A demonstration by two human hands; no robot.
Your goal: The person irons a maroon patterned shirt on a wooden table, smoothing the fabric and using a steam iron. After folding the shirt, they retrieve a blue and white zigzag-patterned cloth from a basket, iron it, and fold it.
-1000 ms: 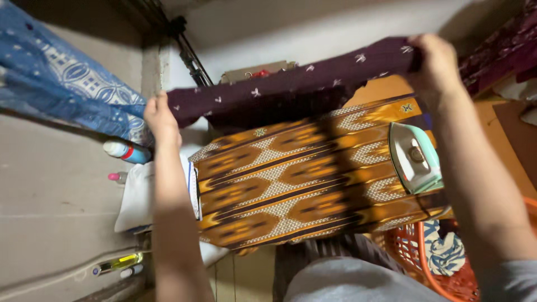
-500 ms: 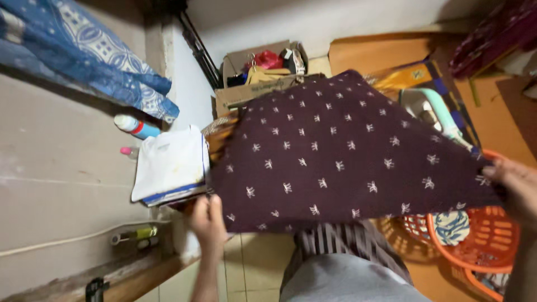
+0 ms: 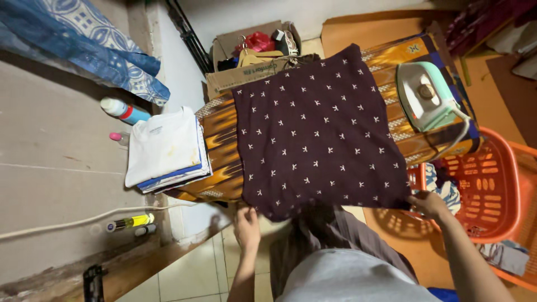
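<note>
Across the ironing surface covered in an orange-and-brown patterned fabric (image 3: pixel 224 145), a dark maroon cloth printed with small white motifs (image 3: pixel 319 131) is spread flat, its near edge hanging just over the side closest to the person. At the near left corner of that cloth the left hand (image 3: pixel 246 225) is placed, fingers curled at the hem; whether the cloth is actually pinched there cannot be told, since the fingertips are hidden under the edge. At the near right corner the right hand (image 3: pixel 428 203) is seen with fingers closed on the hem, the corner being gripped between them. The cloth thus lies ahead of both hands, stretched between them along its near edge and extending away over the board.

Just beyond the cloth's right edge, a mint-green and white electric iron (image 3: pixel 428 95) is stood on the patterned cover, apart from the cloth. To the left of the cloth, a stack of folded white garments (image 3: pixel 162 148) is laid on the board's end. An orange plastic laundry basket (image 3: pixel 498 184) holding crumpled clothes is set on the floor to the right, near the right hand.
</note>
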